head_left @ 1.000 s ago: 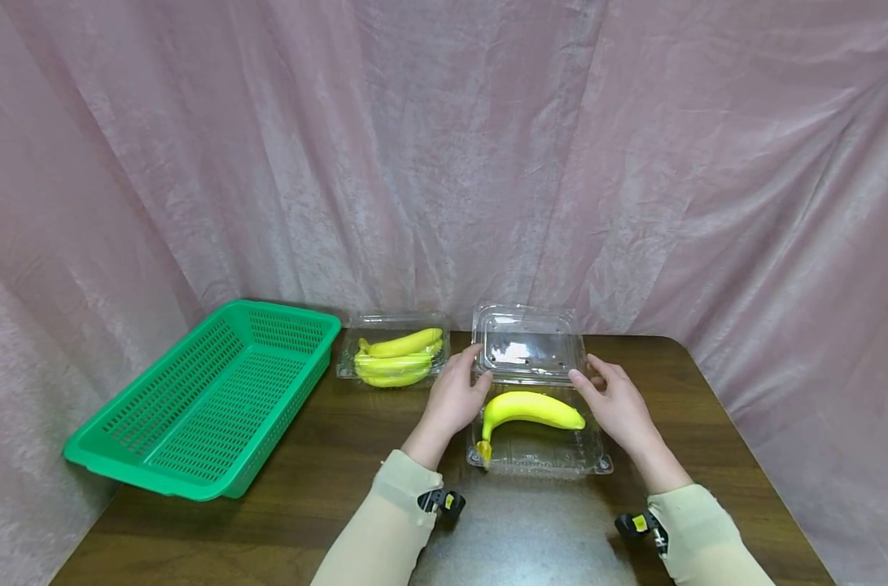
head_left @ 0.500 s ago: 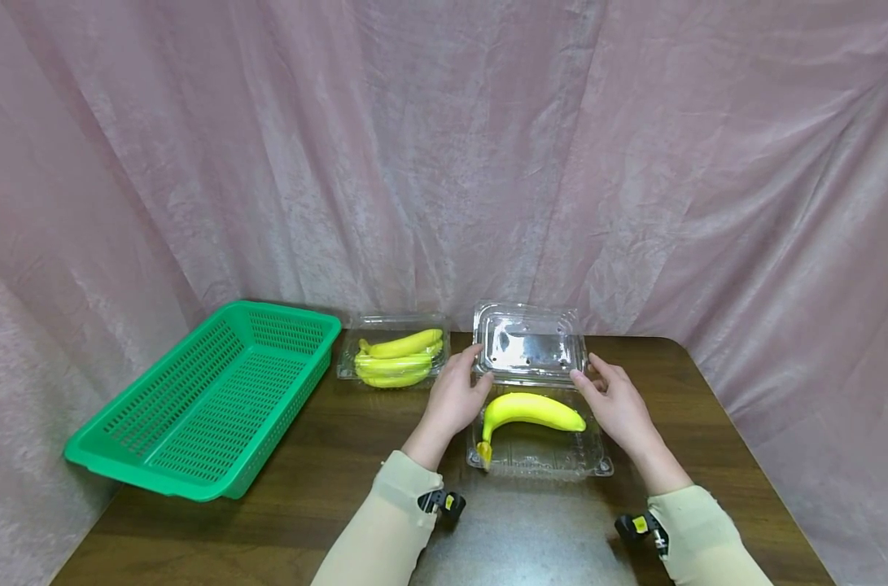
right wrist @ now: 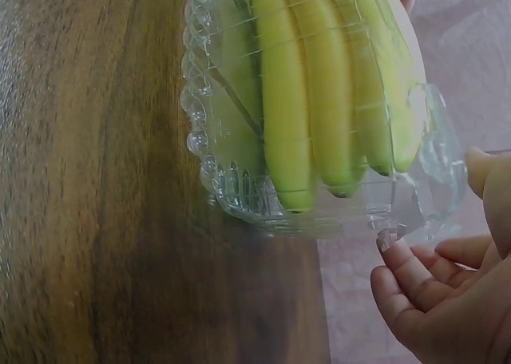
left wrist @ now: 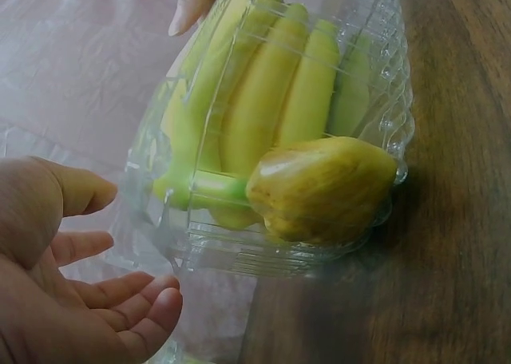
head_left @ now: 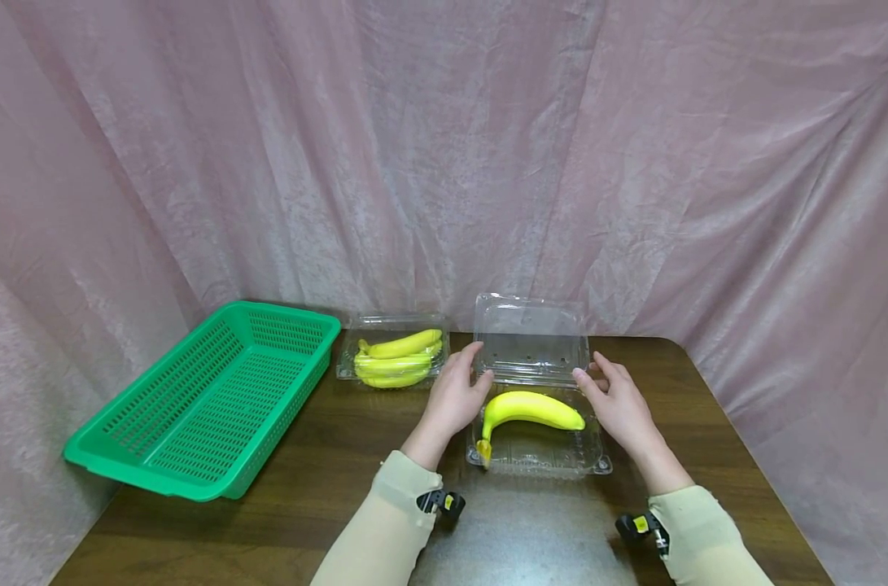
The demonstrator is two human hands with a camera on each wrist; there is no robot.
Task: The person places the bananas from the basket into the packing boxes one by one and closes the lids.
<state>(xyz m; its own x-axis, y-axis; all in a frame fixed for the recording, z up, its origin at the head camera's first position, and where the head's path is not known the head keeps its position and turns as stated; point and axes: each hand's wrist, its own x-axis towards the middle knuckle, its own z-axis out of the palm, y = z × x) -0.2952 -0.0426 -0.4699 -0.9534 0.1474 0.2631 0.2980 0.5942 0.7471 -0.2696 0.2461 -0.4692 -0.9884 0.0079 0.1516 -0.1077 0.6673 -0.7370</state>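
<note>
A clear plastic clamshell box [head_left: 553, 460] lies before me with a yellow banana [head_left: 533, 406] in its base. Its clear lid [head_left: 530, 346] stands tilted up at the back. My left hand [head_left: 454, 392] is at the box's left side, fingers reaching toward the lid's edge. On the other side, my right hand [head_left: 619, 404] reaches toward the lid's right edge. In the wrist views the fingers are loosely bent near the back corners; a right fingertip seems to touch the plastic. Through the ribbed walls several banana shapes [left wrist: 263, 116] show; I cannot tell whether these are reflections.
A second clear box [head_left: 346, 358] holding several bananas [head_left: 395, 365] is to the left of the first one. Further left stands a green slotted basket [head_left: 231, 407]. The wooden table [head_left: 326, 496] ends at a pink curtain [head_left: 444, 163] behind.
The lid has tipped further upright, its top edge rising against the curtain. The right hand has shifted very slightly right; the left hand has hardly moved. The banana stays in place.
</note>
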